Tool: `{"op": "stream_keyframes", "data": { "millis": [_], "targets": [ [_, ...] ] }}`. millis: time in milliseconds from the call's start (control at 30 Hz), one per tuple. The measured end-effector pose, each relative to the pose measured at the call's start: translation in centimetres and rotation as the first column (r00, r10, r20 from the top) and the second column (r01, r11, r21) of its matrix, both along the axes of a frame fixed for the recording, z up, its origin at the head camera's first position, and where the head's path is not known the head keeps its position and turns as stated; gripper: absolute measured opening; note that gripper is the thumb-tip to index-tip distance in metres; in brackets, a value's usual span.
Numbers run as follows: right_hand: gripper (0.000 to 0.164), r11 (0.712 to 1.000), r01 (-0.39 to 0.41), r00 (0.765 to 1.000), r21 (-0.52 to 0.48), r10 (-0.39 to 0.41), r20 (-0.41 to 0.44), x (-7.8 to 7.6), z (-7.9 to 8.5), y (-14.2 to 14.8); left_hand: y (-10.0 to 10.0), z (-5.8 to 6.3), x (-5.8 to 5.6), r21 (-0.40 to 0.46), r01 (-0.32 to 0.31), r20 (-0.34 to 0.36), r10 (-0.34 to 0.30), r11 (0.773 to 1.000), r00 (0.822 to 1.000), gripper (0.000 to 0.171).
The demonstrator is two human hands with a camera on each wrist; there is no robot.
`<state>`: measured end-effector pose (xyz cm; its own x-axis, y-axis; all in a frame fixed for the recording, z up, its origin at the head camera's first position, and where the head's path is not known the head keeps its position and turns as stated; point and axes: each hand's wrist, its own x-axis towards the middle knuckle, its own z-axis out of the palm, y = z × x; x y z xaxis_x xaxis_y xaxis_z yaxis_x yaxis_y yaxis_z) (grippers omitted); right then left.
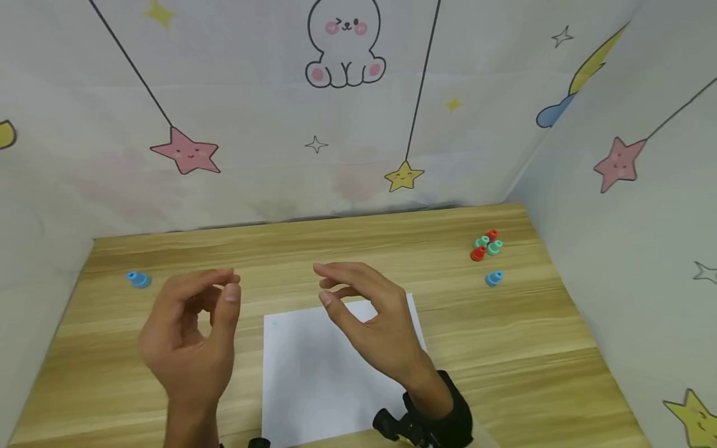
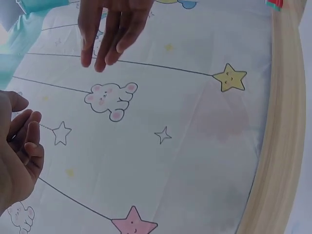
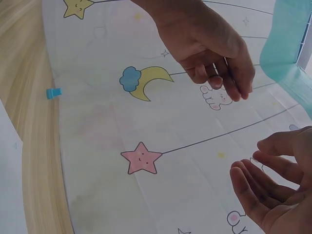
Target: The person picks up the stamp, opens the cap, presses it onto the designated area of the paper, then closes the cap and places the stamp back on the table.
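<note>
My left hand [image 1: 193, 339] is raised over the left part of the table, its fingers loosely bent and thumb near the fingertips, holding nothing. Facing it, my right hand [image 1: 381, 323] hovers above a white sheet of paper [image 1: 330, 379], fingers gently curved and thumb apart from them. The two hands are separated by a gap in the head view. Behind the left hand stands a small blue peg-like piece [image 1: 139, 279]. In the right wrist view the right hand [image 3: 275, 183] is bare, with the left hand [image 3: 204, 48] above.
At the back right of the wooden table [image 1: 532, 336] is a cluster of small red pieces [image 1: 478, 253] and green pieces [image 1: 495, 247]. Another blue piece [image 1: 494, 278] stands in front of them. A printed cloth [image 1: 252, 112] walls the back and sides.
</note>
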<state>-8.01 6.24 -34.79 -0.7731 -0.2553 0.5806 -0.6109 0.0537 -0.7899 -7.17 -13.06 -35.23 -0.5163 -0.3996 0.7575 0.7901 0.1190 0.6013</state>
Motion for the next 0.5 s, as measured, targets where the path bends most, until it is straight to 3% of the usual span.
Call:
{"op": "stream_keyframes", "data": {
  "millis": [133,233,500],
  "targets": [
    [0.031,1.0,-0.002,1.0,-0.015,0.002,-0.006,0.0,0.0,0.1,1.7,0.0,0.3,0.061,0.09,-0.103,-0.083,0.994,0.991,0.007],
    [0.029,1.0,0.0,1.0,-0.022,0.0,-0.001,-0.1,0.0,0.1,2.6,0.1,0.4,0.081,0.124,-0.165,-0.11,0.989,0.98,0.005],
    [0.025,1.0,0.004,1.0,-0.007,-0.004,0.025,-0.2,0.0,0.0,3.4,0.1,0.5,0.157,0.1,-0.267,-0.055,0.983,0.962,0.015]
  ]
}}
